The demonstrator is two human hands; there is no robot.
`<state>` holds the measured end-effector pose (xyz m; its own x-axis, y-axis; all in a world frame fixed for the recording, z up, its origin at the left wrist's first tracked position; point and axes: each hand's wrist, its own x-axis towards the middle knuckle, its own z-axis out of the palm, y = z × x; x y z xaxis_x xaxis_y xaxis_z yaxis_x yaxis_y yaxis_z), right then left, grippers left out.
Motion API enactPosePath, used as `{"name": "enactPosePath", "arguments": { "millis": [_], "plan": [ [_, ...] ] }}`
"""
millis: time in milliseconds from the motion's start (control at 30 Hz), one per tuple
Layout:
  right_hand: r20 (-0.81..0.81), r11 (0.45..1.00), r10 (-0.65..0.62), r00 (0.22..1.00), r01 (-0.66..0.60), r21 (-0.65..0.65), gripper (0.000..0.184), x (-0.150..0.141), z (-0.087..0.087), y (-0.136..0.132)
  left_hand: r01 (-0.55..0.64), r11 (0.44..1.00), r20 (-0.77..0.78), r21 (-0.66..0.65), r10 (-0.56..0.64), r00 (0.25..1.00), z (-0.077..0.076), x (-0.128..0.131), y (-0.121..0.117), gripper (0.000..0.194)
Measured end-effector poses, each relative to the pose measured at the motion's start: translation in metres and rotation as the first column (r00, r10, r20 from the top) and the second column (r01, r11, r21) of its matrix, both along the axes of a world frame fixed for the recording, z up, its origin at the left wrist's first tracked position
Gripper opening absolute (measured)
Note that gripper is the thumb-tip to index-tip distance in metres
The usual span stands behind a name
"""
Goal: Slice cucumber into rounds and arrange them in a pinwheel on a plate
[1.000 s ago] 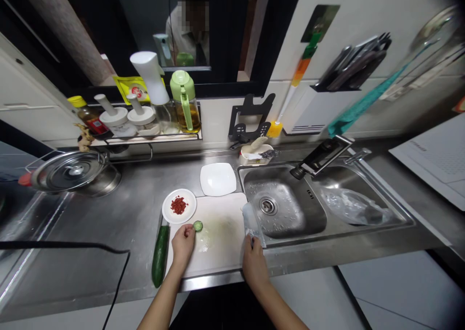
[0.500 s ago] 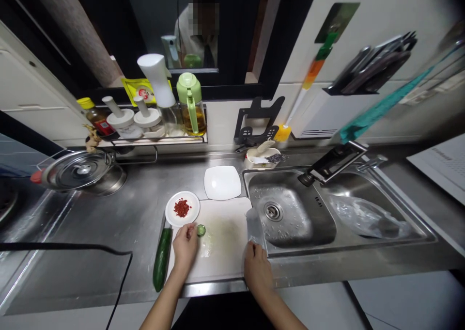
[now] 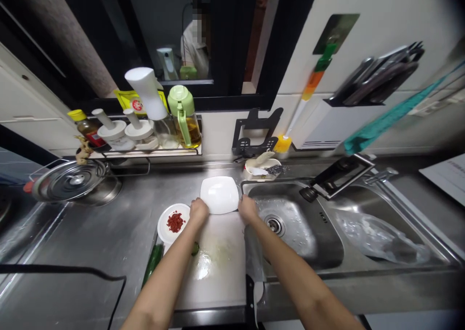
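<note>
Both hands are at the near corners of a white rounded-square plate (image 3: pixel 219 194) behind the cutting board (image 3: pixel 221 286). My left hand (image 3: pixel 199 212) is closed on its left edge and my right hand (image 3: pixel 248 209) on its right edge; the fingertips are partly hidden. A knife (image 3: pixel 250 291) lies along the board's right side, its black handle toward me and its blade partly behind my right forearm. A cucumber piece (image 3: pixel 195 248) shows beside my left forearm, which also covers part of the long green cucumber (image 3: pixel 153 263). Chopped red bits (image 3: pixel 175 221) sit on a small round plate (image 3: pixel 162 233).
A steel double sink (image 3: pixel 336 238) with a black faucet (image 3: pixel 327 177) is on the right, a plastic bag (image 3: pixel 381 238) in its far basin. A lidded pot (image 3: pixel 72 182) stands left, below a rack with an oil bottle (image 3: pixel 185 117) and jars. A black cable (image 3: pixel 72 270) crosses the left counter.
My left hand has left the cucumber piece and my right hand has let go of the knife. Both have reached forward to the white rounded-square plate.
</note>
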<state>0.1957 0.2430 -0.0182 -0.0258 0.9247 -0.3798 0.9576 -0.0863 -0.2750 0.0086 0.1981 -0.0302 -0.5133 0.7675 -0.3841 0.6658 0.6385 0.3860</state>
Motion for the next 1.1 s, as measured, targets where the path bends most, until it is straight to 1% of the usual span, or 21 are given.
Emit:
{"name": "enactPosePath", "arguments": {
  "millis": [100, 200, 333, 400, 467, 533, 600, 733, 833, 900, 967, 1100],
  "plan": [
    [-0.008, 0.999, -0.023, 1.000, 0.023, -0.035, 0.031, -0.005, -0.010, 0.010, 0.001, 0.997, 0.023, -0.077, 0.001, 1.000, -0.008, -0.003, 0.007, 0.026],
    [-0.008, 0.997, -0.047, 0.999, 0.046, -0.059, 0.033, -0.007, -0.017, 0.015, 0.006, 0.996, 0.022, -0.093, -0.004, 1.000, -0.010, -0.005, 0.007, 0.029],
    [-0.014, 0.997, -0.051, 0.999, 0.050, -0.058, 0.031, -0.007, -0.019, 0.019, 0.026, 0.998, 0.020, -0.052, -0.025, 0.999, -0.001, -0.005, 0.005, 0.033],
    [-0.020, 0.998, -0.044, 0.999, 0.043, -0.048, 0.030, -0.004, -0.014, 0.020, 0.040, 0.999, 0.024, -0.022, -0.039, 0.999, 0.007, -0.003, 0.001, 0.031],
    [-0.028, 0.999, -0.028, 0.999, 0.028, -0.028, 0.029, 0.000, -0.006, 0.015, 0.048, 0.999, 0.025, 0.006, -0.048, 0.999, 0.016, -0.001, -0.007, 0.029],
    [-0.036, 1.000, -0.008, 0.999, 0.008, -0.001, 0.030, 0.006, 0.005, 0.004, 0.050, 0.998, 0.022, 0.036, -0.050, 0.998, 0.023, 0.002, -0.022, 0.029],
    [-0.041, 1.000, 0.015, 0.999, -0.014, 0.021, 0.030, 0.013, 0.016, -0.013, 0.044, 0.995, 0.019, 0.084, -0.046, 0.999, 0.028, 0.007, -0.042, 0.028],
    [-0.023, 0.999, 0.039, 0.999, -0.039, 0.038, 0.028, 0.026, 0.030, -0.058, 0.012, 0.991, 0.103, 0.137, -0.026, 0.994, 0.029, 0.020, -0.092, 0.026],
    [0.012, 0.999, 0.044, 0.999, -0.045, 0.031, 0.029, 0.032, 0.032, -0.091, -0.024, 0.991, 0.183, 0.130, 0.000, 0.983, 0.024, 0.028, -0.125, 0.023],
    [0.052, 0.999, 0.039, 0.998, -0.038, -0.007, 0.030, 0.035, 0.030, -0.110, -0.024, 0.990, 0.186, 0.137, -0.002, 0.982, 0.021, 0.032, -0.142, 0.021],
    [0.083, 0.997, 0.067, 0.994, -0.064, -0.035, 0.029, 0.037, 0.028, -0.125, -0.015, 0.992, 0.183, 0.126, -0.008, 0.983, 0.017, 0.035, -0.155, 0.018],
    [0.128, 0.991, 0.129, 0.983, -0.122, -0.060, 0.028, 0.038, 0.023, -0.143, -0.007, 0.999, 0.173, 0.043, -0.001, 0.985, 0.010, 0.038, -0.172, 0.012]
  ]
}}
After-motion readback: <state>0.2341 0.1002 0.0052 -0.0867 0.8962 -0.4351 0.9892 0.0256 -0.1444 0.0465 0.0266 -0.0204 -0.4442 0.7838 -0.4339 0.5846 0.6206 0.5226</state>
